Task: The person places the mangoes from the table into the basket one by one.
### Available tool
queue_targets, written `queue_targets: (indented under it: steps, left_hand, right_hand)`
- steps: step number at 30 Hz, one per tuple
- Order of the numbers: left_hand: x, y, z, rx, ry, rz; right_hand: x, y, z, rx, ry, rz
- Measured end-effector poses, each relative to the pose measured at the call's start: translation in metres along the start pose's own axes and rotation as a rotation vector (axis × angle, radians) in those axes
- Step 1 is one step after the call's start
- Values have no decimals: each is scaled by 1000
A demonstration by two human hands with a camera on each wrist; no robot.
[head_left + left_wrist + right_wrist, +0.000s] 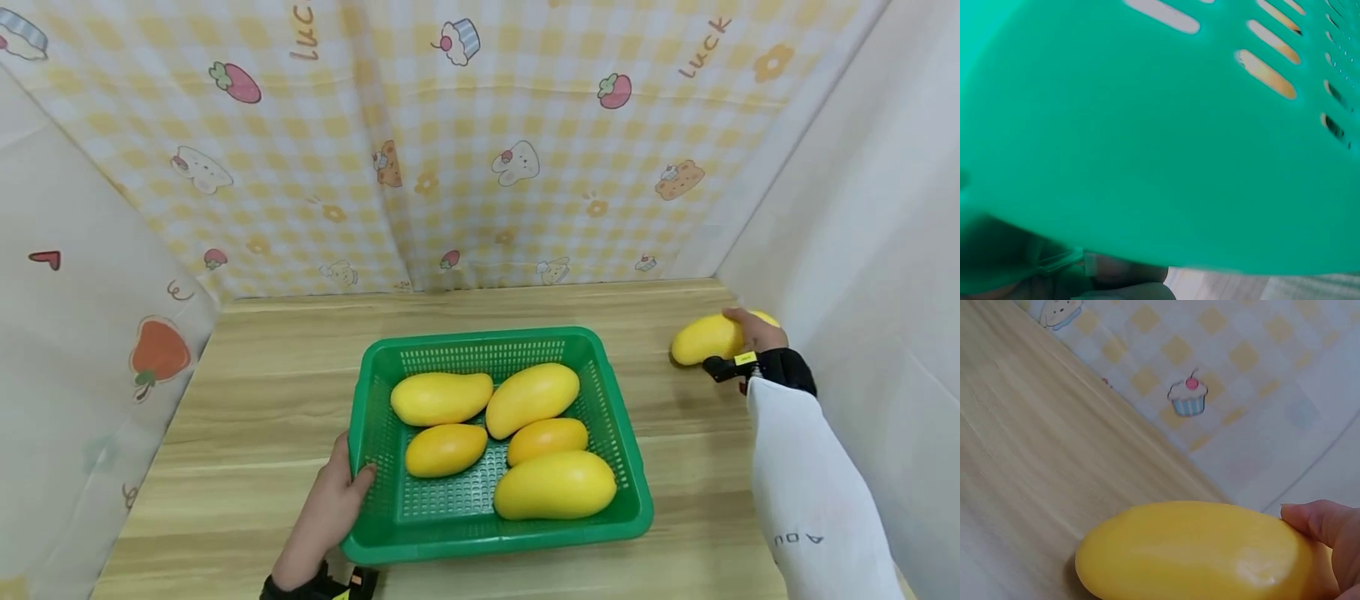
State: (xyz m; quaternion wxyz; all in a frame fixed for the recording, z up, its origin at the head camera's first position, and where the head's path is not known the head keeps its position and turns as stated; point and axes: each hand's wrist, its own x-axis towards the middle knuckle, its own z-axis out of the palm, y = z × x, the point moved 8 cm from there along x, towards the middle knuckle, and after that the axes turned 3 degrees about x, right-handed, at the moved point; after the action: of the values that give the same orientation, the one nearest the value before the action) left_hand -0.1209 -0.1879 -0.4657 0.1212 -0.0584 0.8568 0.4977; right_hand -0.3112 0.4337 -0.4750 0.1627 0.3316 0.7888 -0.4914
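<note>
A green plastic basket [495, 546] sits mid-table in the head view, with several yellow mangoes [555, 485] lying inside. My left hand [330, 496] grips its left side, the thumb over the rim. Up close in the left wrist view, the slotted basket wall [1147, 156] hides most of that hand. Toward the back right of the table, my right hand [759, 330] holds another yellow mango [705, 340] by its right end. In the right wrist view the thumb [1313, 519] presses on top of this mango [1179, 550], which is close over the wood surface.
The wood-grain table [277, 358] meets a yellow checked curtain [465, 225] at the back. White cloth walls close in on both sides, and the right wall [847, 250] stands near my right hand.
</note>
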Motion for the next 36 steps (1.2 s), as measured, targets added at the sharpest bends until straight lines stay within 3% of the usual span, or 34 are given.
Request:
queue_targets:
  steps: [4, 7, 10, 18, 26, 36]
  left_hand:
    - [1, 1, 0, -7, -1, -6]
    - [0, 1, 1, -34, -3, -15]
    - [0, 0, 1, -53, -3, -16]
    - [0, -1, 1, -45, 3, -23]
    - [1, 0, 1, -37, 7, -19]
    - [1, 1, 1, -10, 14, -19]
  right_hand:
    - [-19, -11, -2, 217, 107, 57]
    - [-30, -21, 3, 327, 111, 87]
    - [-39, -31, 10, 354, 86, 90]
    - [-66, -74, 29, 110, -9, -170]
    - [-97, -111, 66, -157, -98, -419]
    - [-131, -133, 103, -367, -190, -559]
